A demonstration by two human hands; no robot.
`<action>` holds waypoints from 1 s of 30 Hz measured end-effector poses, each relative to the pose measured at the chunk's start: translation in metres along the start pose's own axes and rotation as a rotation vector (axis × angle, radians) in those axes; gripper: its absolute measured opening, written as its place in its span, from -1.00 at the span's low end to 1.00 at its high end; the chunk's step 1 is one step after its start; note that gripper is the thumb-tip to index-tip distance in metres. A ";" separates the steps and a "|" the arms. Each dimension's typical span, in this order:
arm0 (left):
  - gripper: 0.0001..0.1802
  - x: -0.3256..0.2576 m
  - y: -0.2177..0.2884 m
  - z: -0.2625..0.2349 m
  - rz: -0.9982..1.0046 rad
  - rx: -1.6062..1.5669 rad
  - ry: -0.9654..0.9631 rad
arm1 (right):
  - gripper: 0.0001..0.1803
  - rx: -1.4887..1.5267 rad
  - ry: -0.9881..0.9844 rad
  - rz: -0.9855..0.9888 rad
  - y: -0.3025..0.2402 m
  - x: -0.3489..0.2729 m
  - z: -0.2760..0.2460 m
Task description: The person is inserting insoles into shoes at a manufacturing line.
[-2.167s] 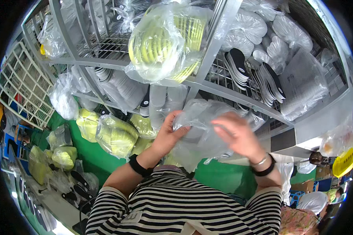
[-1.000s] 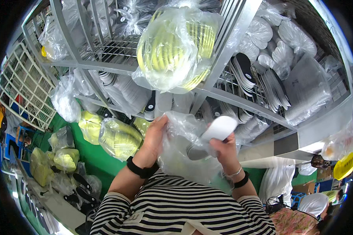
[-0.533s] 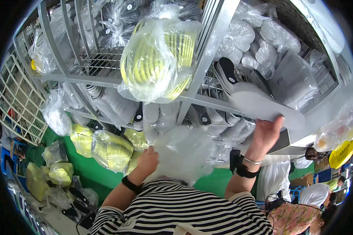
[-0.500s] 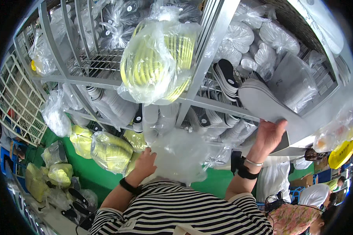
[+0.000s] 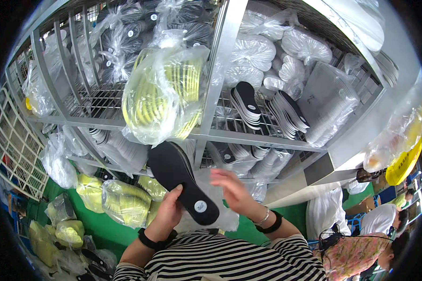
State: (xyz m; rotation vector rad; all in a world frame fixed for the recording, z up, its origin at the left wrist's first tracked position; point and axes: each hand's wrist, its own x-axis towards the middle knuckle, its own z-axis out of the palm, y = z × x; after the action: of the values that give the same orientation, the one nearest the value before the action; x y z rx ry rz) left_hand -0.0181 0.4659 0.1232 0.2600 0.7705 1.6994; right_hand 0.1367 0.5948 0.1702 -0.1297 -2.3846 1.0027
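Far L on the floor: clear bag (image 5: 61, 209) w/ dark grey pieces, just beside small bag (image 5: 70, 234) w/ yellow-green contents. Next R, bigger clear bag (image 5: 126, 203) packed w/ yellow-green ribbed stack. Metal rack (image 5: 212, 84), L bay: dark bundles (image 5: 122, 47) in tied clear bags, far side; near edge has large clear bag (image 5: 164, 96) w/ upright row of yellow-green pieces.

L hand (image 5: 168, 213) grasps black insoles (image 5: 180, 180), a thin stack, thumb on top face; they're tilted, heel end w/ round white label twd the wearer. R hand (image 5: 233, 194) just R of them, fingers loosely spread, nothing seen in its grip. R bay: tied clear bags (image 5: 255, 51) w/ pale contents, far; two loose insole stacks (image 5: 245, 105) w/ black tops, nearer; then clear bag (image 5: 333, 103) full of grey-white layered pieces. Far R, hanging clear bag (image 5: 384, 150) w/ pale & orange contents, can't ID.

Hard to see, L to R: floor bags at lower L edge cut off by lens rim; L hand's fingers hidden under insoles; translucent bag (image 5: 227, 221) behind insoles mostly covered, can't tell if either hand touches it; R hand blurred; co-worker (image 5: 354, 248) at R partly cut off.
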 end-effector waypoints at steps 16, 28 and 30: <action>-0.57 -0.017 0.006 0.009 -0.199 0.573 -0.228 | -0.16 0.308 0.682 0.235 -0.026 0.033 -0.099; -0.62 -0.029 0.006 -0.022 -0.016 0.495 -0.069 | -0.27 -0.901 -0.037 0.935 0.118 0.157 -0.160; -0.63 -0.030 0.007 -0.025 -0.020 0.500 -0.041 | -0.29 -0.852 0.069 0.836 0.120 0.152 -0.163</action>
State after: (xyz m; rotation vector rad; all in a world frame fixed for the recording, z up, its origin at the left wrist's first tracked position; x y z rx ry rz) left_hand -0.0282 0.4283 0.1154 0.6258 1.1573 1.4559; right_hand 0.0779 0.8279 0.2491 -1.5181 -2.5413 0.1735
